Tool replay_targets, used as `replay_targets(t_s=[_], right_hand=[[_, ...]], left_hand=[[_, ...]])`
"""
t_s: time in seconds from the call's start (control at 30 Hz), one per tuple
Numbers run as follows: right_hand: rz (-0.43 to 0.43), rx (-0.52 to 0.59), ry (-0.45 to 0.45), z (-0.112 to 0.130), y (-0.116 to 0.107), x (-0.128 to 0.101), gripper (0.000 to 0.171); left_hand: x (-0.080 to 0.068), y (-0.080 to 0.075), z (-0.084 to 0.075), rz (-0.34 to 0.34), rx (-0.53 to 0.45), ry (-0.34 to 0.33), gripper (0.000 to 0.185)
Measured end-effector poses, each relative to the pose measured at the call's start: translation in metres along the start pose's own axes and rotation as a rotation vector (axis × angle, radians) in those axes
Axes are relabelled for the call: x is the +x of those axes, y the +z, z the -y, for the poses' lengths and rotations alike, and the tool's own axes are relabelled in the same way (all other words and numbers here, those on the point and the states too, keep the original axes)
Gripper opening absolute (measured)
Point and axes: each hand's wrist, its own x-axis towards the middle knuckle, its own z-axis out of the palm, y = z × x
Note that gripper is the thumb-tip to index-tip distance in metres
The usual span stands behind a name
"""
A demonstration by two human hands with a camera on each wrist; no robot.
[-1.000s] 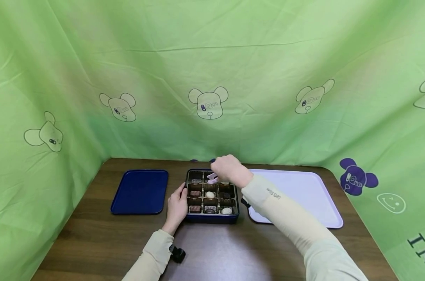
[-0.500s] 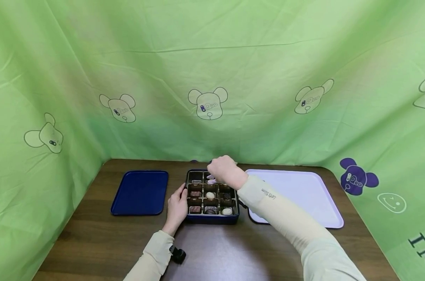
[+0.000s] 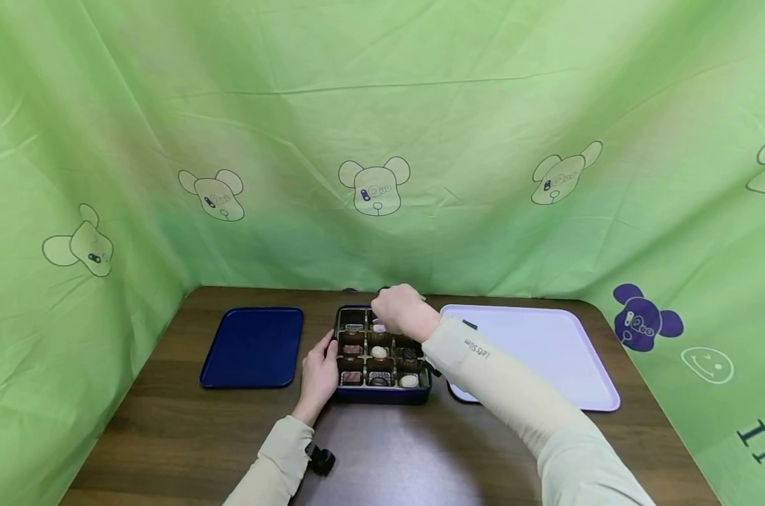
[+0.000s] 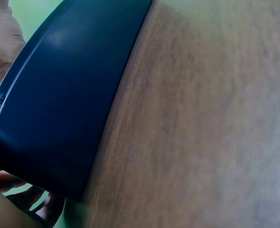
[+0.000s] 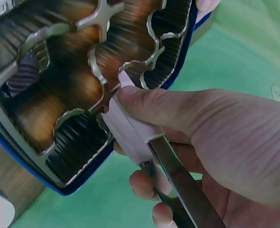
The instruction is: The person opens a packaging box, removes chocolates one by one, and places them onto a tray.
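A dark blue square box with a brown, fluted, twelve-cell insert (image 3: 382, 355) sits in the middle of the dark brown wooden surface (image 3: 382, 450), between two trays. Several cells hold small chocolates, brown, white and dark ones; the near row shows three.

The right hand (image 3: 400, 311) reaches over the far part of the box, and its fingers (image 5: 168, 111) are curled round a pair of metal tongs with pale pink tips (image 5: 135, 137). In the right wrist view the pink tips lie against the scalloped rim of one cell near the box's far edge, pressed together under the forefinger; whether a chocolate lies between them cannot be told. The steel shanks of the tongs run back under the palm.

The left hand (image 3: 319, 371) rests against the left wall of the box, fingers fairly straight and laid along its side, thumb by the near left corner. The left wrist view shows only the blue wall of the box (image 4: 59, 109) close up, the wood grain beside it and fingertips at the frame's edge.

To the left of the box, just apart from it, lies a dark blue rectangular plastic tray (image 3: 252, 346). To the right lies a larger pale lilac rectangular tray (image 3: 547, 351), partly crossed by the right forearm in a cream sleeve (image 3: 509, 393). A green cloth printed with bear heads (image 3: 382, 140) hangs behind and at both sides.
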Motion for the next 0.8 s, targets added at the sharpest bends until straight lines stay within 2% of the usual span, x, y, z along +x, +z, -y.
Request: replay_targets(t_s=[0.37,0.8], right_hand=[[0.065,0.119,0.048,-0.0001,0.0000,0.0053,0.025],[0.028,0.135,0.025,-0.0020,0.0044,0.0028,0.031]], left_hand=[[0.0006,0.0001,-0.0003,0.004,-0.001,-0.003,0.036],[-0.0001,-0.0003,0.0004,-0.002,-0.010,-0.004,0.036]])
